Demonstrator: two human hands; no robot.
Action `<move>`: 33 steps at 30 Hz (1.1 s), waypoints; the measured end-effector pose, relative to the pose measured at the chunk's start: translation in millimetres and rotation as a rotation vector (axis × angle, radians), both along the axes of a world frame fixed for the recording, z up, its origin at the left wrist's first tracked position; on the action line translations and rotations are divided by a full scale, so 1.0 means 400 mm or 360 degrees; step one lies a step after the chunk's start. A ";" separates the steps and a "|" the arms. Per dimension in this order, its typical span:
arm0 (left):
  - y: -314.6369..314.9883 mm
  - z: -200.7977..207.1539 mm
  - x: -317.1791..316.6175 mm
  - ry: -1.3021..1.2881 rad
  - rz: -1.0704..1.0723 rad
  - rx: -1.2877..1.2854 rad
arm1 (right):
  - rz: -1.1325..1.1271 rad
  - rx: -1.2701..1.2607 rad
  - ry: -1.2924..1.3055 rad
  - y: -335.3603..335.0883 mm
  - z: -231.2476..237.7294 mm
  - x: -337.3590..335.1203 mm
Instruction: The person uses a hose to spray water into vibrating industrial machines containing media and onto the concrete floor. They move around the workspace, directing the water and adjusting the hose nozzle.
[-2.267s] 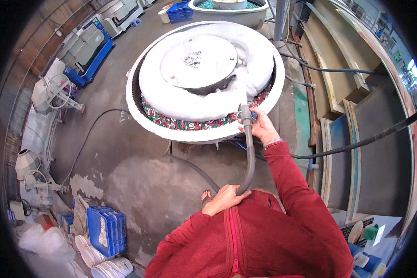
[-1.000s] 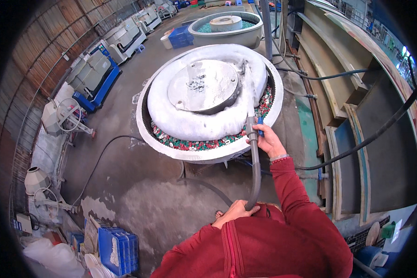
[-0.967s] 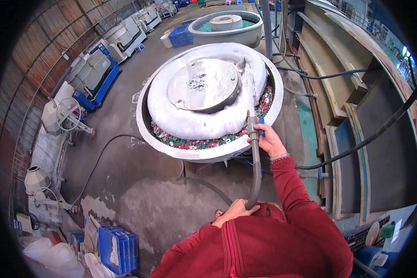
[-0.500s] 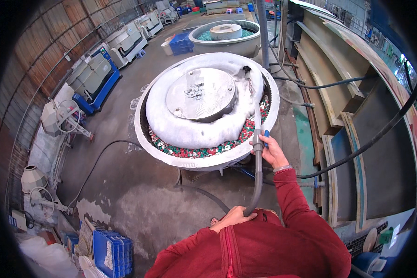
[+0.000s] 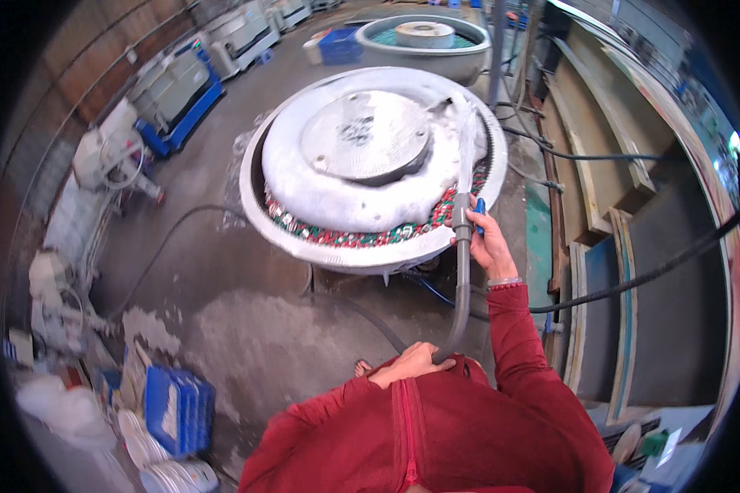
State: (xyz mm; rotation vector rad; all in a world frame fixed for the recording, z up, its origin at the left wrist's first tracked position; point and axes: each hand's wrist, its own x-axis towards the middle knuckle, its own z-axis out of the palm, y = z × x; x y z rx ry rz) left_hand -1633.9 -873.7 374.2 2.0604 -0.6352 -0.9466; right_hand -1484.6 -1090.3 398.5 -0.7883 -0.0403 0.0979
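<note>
My right hand grips a grey hose pipe by its valve, which has a blue lever. Lower on the same hose, close to my body, my left hand is closed around it. From the nozzle a stream of water shoots into a big round tub. Thick white foam rings the tub's flat metal centre cover. Red, green and white small pieces show below the foam along the near and right inner wall.
A second round tub stands behind, beside a blue crate. Grey machines line the left wall. Blue stacked crates sit at lower left. Metal troughs and a black hose run along the right. The floor looks wet.
The view has tilted and shifted, so the tub sits higher in the picture. The water stream shows wider and whiter, reaching the foam's far right part. Both hands keep their hold on the hose.
</note>
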 end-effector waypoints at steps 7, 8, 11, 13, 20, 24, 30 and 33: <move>0.044 -0.043 -0.020 -0.0283 0.0466 -0.0128 | 0.0220 0.0008 0.0749 0.106 -0.188 0.114; 0.055 -0.040 -0.022 -0.0340 0.0543 -0.0111 | 0.0265 -0.0027 0.0783 0.128 -0.208 0.135; 0.102 -0.030 -0.023 -0.0045 0.0723 -0.0238 | 0.0502 -0.0144 0.0832 0.254 -0.243 0.198; 0.136 -0.033 -0.028 -0.0049 0.0845 -0.0252 | 0.0671 -0.0150 0.0870 0.360 -0.232 0.218; 0.254 -0.097 -0.059 -0.0067 0.0985 -0.0229 | 0.0792 -0.0331 0.0387 0.636 -0.061 0.190; 0.296 -0.088 -0.054 -0.0084 0.1013 -0.0296 | 0.0690 -0.0386 0.0413 0.649 -0.025 0.177; 0.361 -0.044 -0.032 0.0053 0.0853 -0.0235 | 0.0525 -0.0354 0.0428 0.621 -0.042 0.188; 0.390 -0.050 -0.012 -0.0050 0.0725 -0.0113 | 0.0470 -0.0311 0.0370 0.617 -0.051 0.196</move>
